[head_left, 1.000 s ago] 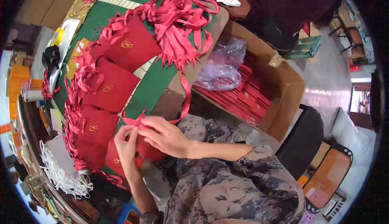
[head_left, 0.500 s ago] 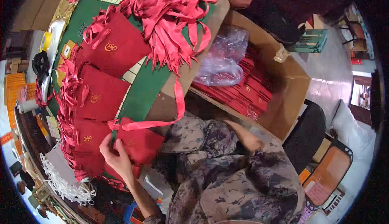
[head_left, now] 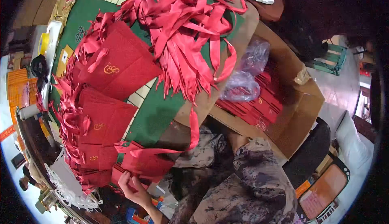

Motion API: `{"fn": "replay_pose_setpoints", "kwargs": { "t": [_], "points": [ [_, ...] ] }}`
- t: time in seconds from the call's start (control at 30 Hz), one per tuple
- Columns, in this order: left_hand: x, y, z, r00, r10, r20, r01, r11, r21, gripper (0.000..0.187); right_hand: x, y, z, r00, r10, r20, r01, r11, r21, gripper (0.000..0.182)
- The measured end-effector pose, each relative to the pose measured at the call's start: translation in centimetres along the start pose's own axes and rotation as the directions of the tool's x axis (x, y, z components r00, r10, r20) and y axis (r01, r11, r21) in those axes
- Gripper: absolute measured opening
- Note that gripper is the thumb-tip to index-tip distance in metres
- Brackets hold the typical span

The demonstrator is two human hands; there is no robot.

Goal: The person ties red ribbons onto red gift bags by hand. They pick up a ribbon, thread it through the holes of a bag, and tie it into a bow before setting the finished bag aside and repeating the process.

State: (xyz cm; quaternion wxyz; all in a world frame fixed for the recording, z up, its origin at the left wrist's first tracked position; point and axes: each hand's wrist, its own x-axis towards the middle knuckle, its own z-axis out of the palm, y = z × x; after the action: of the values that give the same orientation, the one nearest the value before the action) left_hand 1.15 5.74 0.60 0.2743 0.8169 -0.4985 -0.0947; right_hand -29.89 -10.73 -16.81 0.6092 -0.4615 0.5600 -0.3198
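Note:
My left hand (head_left: 133, 189) is at the lower edge of the table, fingers bent and closed on the edge of a red bag (head_left: 118, 174). Just above it lies another red bag (head_left: 148, 163), with a pink-red ribbon (head_left: 193, 132) trailing across its top and up the table side. Stacks of red gift bags with gold emblems (head_left: 121, 64) and ribbon handles overlap along the left. A large heap of loose ribbons (head_left: 184, 33) covers the table's far part. My right forearm (head_left: 239, 141) shows beside the carton; the right hand itself is hidden.
An open cardboard carton (head_left: 302, 106) at right holds many red bags and crumpled clear plastic (head_left: 243, 86). The green table mat (head_left: 152, 116) bears a pale ruler strip. White cords (head_left: 75, 187) lie at lower left. An orange-backed chair (head_left: 324, 191) stands at lower right.
My left hand has moved down from the ribbon end at the bag's top to the bag edge below. The view has shifted, so the table and carton appear lower and farther right.

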Motion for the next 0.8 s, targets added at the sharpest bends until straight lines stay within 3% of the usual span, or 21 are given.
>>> {"fn": "replay_pose_setpoints", "kwargs": {
  "t": [0.33,0.47,0.57,0.63,0.7,0.8],
  "points": [
    [0.4,1.2,0.7,0.998,-0.062,-0.018,0.06,0.996,-0.069,0.014,2.4,3.2,3.2,0.991,0.089,0.097,-0.075,0.987,-0.141,0.017],
    [0.2,1.0,0.6,0.999,-0.038,-0.017,0.038,0.999,-0.019,0.014,3.1,4.7,4.1,0.98,0.142,0.136,-0.113,0.973,-0.2,0.016],
    [-0.2,0.3,0.8,0.993,-0.116,-0.018,0.114,0.991,-0.076,0.014,2.7,5.5,3.5,0.971,0.191,0.141,-0.148,0.952,-0.268,0.016],
    [0.4,0.9,1.0,1.0,-0.007,-0.019,0.006,1.0,-0.024,0.014,2.8,5.5,3.5,0.968,0.206,0.146,-0.153,0.939,-0.309,0.015],
    [0.2,0.4,1.5,0.998,0.0,-0.055,-0.003,0.998,-0.066,0.014,4.1,4.9,4.6,0.966,0.203,0.162,-0.138,0.93,-0.342,0.015],
    [0.7,0.5,1.6,0.991,0.106,-0.085,-0.114,0.988,-0.103,0.015,0.6,5.4,4.0,0.968,0.173,0.179,-0.09,0.913,-0.398,0.015]
  ]
}}
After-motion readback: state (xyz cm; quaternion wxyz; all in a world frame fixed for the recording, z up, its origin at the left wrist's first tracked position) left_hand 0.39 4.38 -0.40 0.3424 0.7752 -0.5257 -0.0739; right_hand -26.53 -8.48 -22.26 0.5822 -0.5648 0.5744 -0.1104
